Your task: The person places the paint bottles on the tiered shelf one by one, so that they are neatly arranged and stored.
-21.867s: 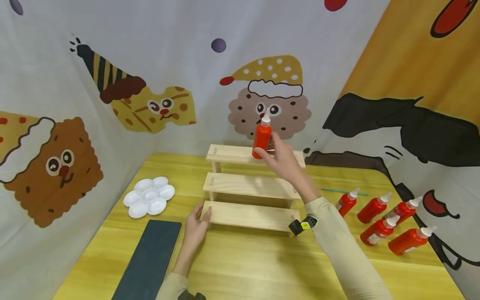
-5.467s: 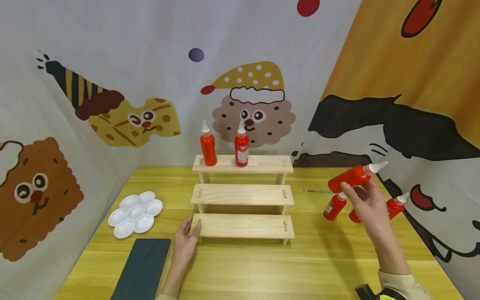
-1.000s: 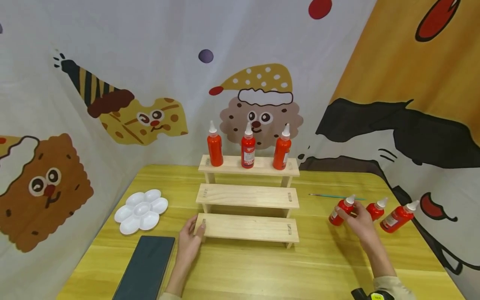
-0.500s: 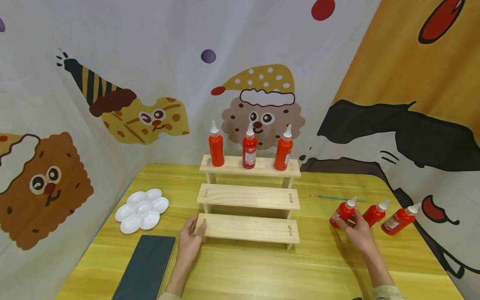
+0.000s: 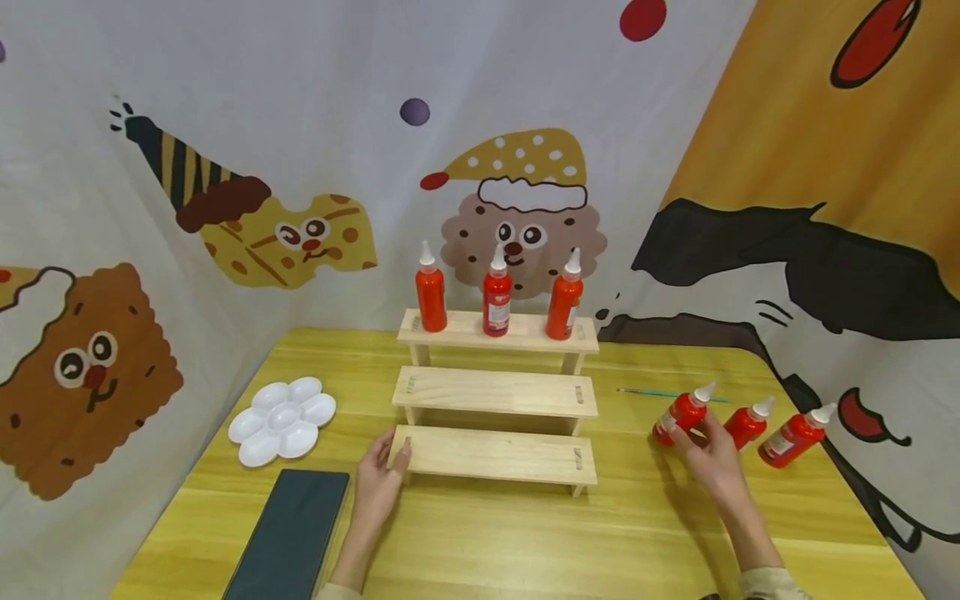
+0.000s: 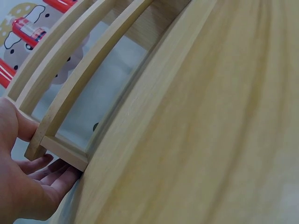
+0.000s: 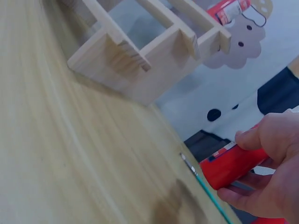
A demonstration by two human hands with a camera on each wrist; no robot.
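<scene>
A three-tier wooden shelf [image 5: 495,392] stands mid-table. My left hand [image 5: 377,479] grips the left end of its lowest tier, thumb on top and fingers under the board in the left wrist view. On the top tier stand three red paint bottles with white nozzle caps: a left one [image 5: 431,300], a middle one [image 5: 497,304] and a right one [image 5: 564,307]. Right of the shelf, my right hand [image 5: 712,462] holds another red paint bottle [image 5: 678,419], tilted; the right wrist view shows its base [image 7: 224,172] off the table. Beside that hand are two more bottles, one partly hidden [image 5: 745,427] and one farther right [image 5: 793,437].
A white flower-shaped palette [image 5: 283,419] lies at the left of the table. In front of it is a dark flat rectangular slab [image 5: 288,533]. A thin teal paintbrush [image 5: 667,393] lies behind the held bottle. A patterned cloth [image 5: 337,83] hangs behind the table.
Over the longer span, three bottles came to stand on the top tier. In the last half second the right hand's bottle has risen slightly and tilted. The left hand keeps its place on the shelf.
</scene>
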